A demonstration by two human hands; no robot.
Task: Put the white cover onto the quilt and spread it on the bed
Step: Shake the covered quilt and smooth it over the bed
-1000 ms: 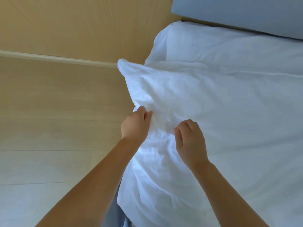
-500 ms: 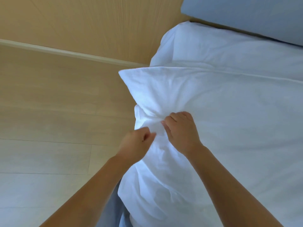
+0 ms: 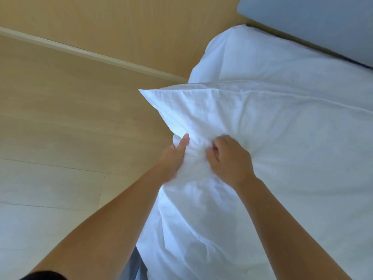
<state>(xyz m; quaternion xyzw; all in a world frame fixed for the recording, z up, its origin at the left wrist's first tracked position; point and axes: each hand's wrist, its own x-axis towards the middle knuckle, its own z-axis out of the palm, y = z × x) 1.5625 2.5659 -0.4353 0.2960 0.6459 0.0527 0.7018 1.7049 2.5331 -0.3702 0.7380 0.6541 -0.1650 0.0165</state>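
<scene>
Both grips are closed on the white cover (image 3: 252, 126) near its corner. The left grip (image 3: 174, 160) holds the cloth at its side edge: the thumb (image 3: 184, 143) lies straight on top and the fingers are hidden behind the fabric, with some blur over the back of the hand. The right grip (image 3: 230, 160), just beside it, has its fingers curled down into the cloth and is clenched on a bunch of it, so creases fan out from between the two.

From that pinch the cover rises to a flat, pointed corner that sticks out to the left past the side of the bed (image 3: 262, 57). The rest of the cover lies spread to the right over the bed and hangs down in folds toward the person. Its far hem runs as a straight seam across the mattress, and beyond it a rounded white-sheeted corner of the bed shows.

A grey-blue headboard (image 3: 302, 19) stands against the far end of the bed. To the left is pale wooden floor (image 3: 60, 122), a light skirting strip (image 3: 90, 53), and a wood-toned wall (image 3: 121, 21) above it. Between the forearms at the bottom edge shows a strip of blue-grey cloth (image 3: 131, 265), and a dark sleeve (image 3: 44, 275) sits at the lower left corner.
</scene>
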